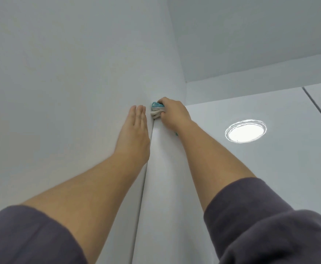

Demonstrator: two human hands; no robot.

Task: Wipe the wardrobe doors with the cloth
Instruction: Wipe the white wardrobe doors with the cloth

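While the left hand point(136, 134) lies flat on the pale wardrobe door point(60, 92), fingers straight and together, its grip wide and holding nothing, the right hand point(173, 115) is up high at the door's edge, its grip curled tight round a folded cloth point(156, 111), teal and white. That cloth is pressed right against the upper edge, just beside the left fingertips. Over on the right, a glossy door point(251, 178) mirrors a round light point(246, 131). Dark grey sleeves point(260, 225) cover both upper arms. What the wardrobe holds inside, you can't see from here.
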